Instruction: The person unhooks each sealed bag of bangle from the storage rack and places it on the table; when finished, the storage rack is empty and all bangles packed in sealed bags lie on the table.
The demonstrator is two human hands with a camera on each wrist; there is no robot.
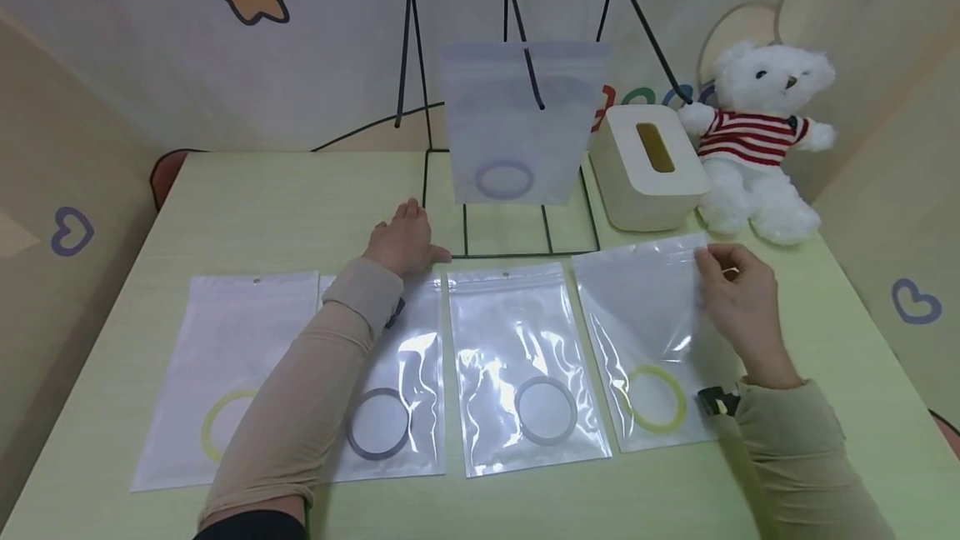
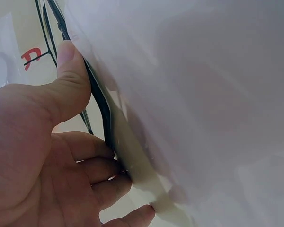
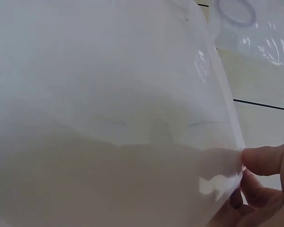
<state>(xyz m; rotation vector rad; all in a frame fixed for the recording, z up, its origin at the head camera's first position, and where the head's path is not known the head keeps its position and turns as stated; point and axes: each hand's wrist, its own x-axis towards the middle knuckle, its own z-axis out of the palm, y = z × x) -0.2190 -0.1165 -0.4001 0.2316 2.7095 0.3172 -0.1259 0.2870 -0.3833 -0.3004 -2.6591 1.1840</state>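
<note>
At the right of the head view, my right hand (image 1: 738,298) pinches the upper right edge of a clear zip bag (image 1: 637,298) holding a yellow ring (image 1: 657,398). In the right wrist view, thumb and fingers (image 3: 262,161) meet at the bag's edge, and its sheet fills much of the picture. My left hand (image 1: 405,242) lies low at the front left corner of a black wire display rack (image 1: 467,227), fingers extended and thumb out to the side. In the left wrist view, its thumb and fingertips (image 2: 104,149) are right at a black bar.
One bag (image 1: 525,123) with a pale purple ring hangs on the rack's middle hook. More bags lie in a row: a yellow-ring bag (image 1: 187,340), a dark-ring bag (image 1: 420,440) and a grey-ring bag (image 1: 495,323). A tissue box (image 1: 630,182) and a white teddy bear (image 1: 757,148) stand back right.
</note>
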